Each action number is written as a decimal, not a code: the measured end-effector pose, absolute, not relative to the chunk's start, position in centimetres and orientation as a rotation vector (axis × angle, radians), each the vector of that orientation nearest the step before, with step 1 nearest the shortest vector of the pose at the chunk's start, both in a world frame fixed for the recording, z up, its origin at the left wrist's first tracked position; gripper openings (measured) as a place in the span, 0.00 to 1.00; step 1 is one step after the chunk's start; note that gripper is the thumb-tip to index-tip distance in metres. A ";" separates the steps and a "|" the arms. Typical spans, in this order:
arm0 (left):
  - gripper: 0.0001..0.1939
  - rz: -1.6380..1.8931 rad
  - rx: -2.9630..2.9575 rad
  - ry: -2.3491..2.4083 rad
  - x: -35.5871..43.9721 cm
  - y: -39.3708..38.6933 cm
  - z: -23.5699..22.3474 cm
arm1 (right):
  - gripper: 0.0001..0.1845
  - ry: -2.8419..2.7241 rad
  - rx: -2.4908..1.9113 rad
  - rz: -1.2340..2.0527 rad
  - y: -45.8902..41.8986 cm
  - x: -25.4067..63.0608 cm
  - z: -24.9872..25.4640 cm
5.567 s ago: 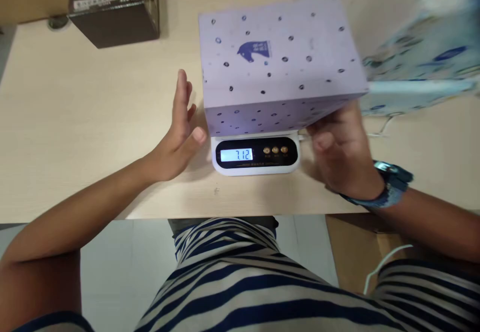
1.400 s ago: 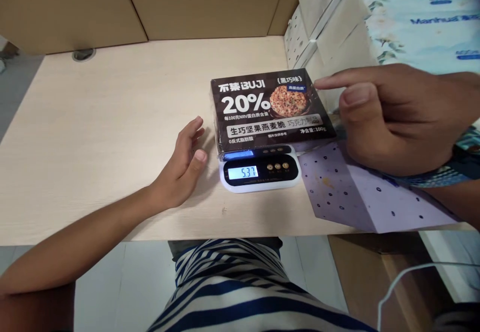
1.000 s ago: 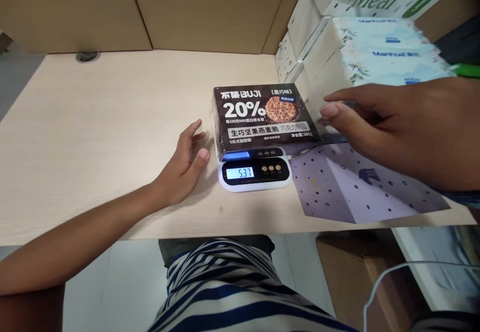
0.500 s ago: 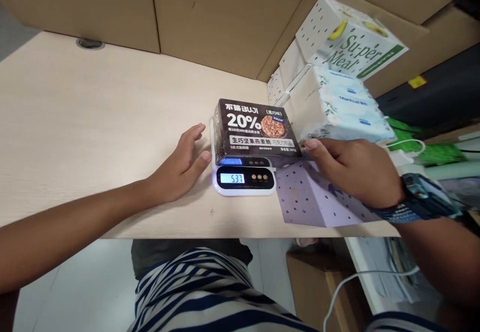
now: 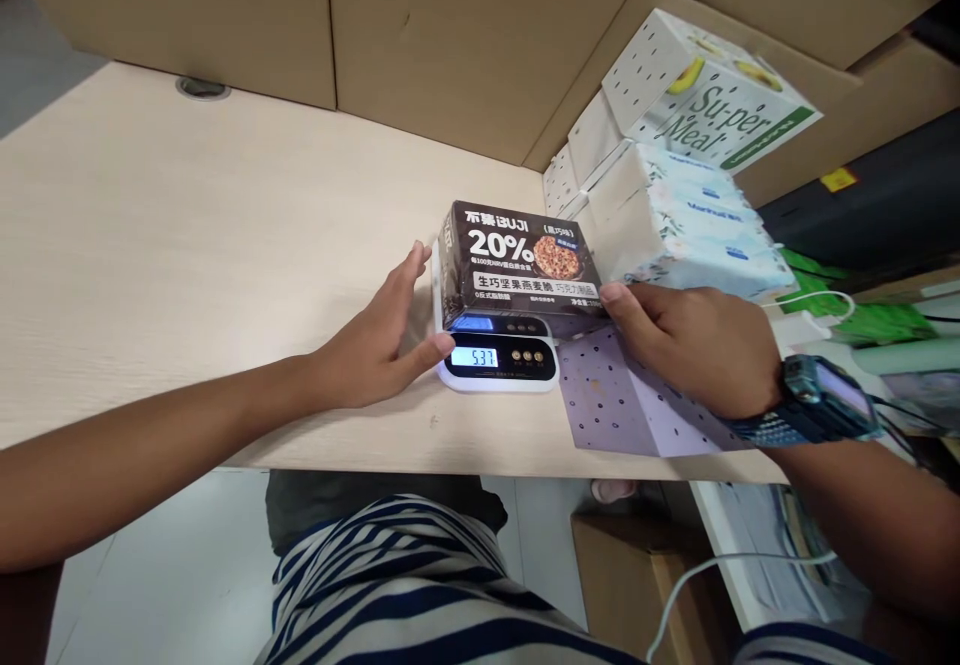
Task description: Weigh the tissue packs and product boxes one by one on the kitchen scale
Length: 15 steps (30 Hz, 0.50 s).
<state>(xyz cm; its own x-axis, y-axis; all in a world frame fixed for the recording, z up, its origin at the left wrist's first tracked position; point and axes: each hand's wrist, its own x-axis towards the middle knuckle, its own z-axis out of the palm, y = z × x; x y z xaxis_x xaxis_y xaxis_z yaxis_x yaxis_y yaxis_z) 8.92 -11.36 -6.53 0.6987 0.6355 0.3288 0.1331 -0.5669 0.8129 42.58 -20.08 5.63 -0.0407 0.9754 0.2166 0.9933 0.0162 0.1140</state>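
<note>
A dark brown snack box (image 5: pixel 525 270) lies flat on a white digital scale (image 5: pixel 504 383), its front edge just behind the lit display, which reads 5.37. My right hand (image 5: pixel 690 345), with a watch on the wrist, grips the box's right front corner. Its thumb lies on the top edge; the other fingers are partly hidden behind. My left hand (image 5: pixel 375 350) is open beside the scale's left side, fingers stretched upward and thumb tip at the corner of the display panel. It holds nothing. A lilac spotted box (image 5: pixel 604 395) sits right of the scale, partly under my right forearm.
Packs of tissues (image 5: pixel 697 230) are stacked at the right, with a white Su-per Meal box (image 5: pixel 739 110) behind them. Large cardboard boxes (image 5: pixel 472 35) line the back of the table (image 5: pixel 210 205). A white cable (image 5: pixel 675 595) hangs below the table's front edge.
The lilac box has gone from the scale to its right, and the snack box sits on the scale instead. My right hand has come down from pointing onto the snack box; my left hand has edged closer.
</note>
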 end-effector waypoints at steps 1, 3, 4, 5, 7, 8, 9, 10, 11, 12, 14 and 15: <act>0.61 0.783 2.096 0.572 8.9 -11.3 -6.6 | 0.50 -2.141 -2.209 -0.409 -20.1 42.3 5.5; 0.64 0.774 2.097 0.572 8.8 -11.4 -6.8 | 0.51 -2.099 -2.309 -0.444 -20.0 41.8 5.4; 0.64 0.764 2.094 0.582 8.8 -11.4 -6.9 | 0.51 -2.110 -2.300 -0.418 -19.9 41.5 5.4; 0.64 0.752 2.089 0.592 8.8 -11.4 -6.9 | 0.50 -2.122 -2.270 -0.383 -19.9 41.3 5.5; 0.64 0.740 2.069 0.594 8.9 -11.4 -6.8 | 0.48 -2.152 -2.170 -0.297 -19.7 40.8 5.6; 0.64 0.745 2.051 0.583 8.9 -11.4 -6.6 | 0.47 -2.171 -2.116 -0.254 -19.6 40.5 5.6; 0.64 0.757 2.034 0.565 9.0 -11.4 -6.5 | 0.46 -2.188 -2.071 -0.215 -19.4 40.2 5.6; 0.64 0.773 2.020 0.549 9.1 -11.4 -6.3 | 0.45 -2.203 -2.041 -0.189 -19.3 39.9 5.5; 0.63 0.795 2.009 0.542 9.2 -11.4 -6.1 | 0.45 -2.218 -2.021 -0.173 -19.1 39.5 5.4; 0.61 0.820 1.998 0.548 9.3 -11.4 -5.9 | 0.45 -2.230 -2.011 -0.169 -18.9 39.1 5.3; 0.56 0.869 1.963 0.603 9.2 -11.6 -5.5 | 0.47 -2.258 -2.002 -0.157 -18.5 38.2 5.1; 0.53 0.907 1.944 0.633 9.1 -11.6 -5.4 | 0.48 -2.271 -1.987 -0.138 -18.3 37.7 5.2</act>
<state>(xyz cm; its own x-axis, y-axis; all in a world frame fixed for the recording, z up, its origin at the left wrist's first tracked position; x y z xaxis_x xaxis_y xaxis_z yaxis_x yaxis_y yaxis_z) 9.08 -11.65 -5.38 0.6044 0.7168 0.3477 0.0786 -0.4880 0.8693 37.71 -18.31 5.15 -0.1306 0.9799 0.1505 0.9910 0.1337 -0.0106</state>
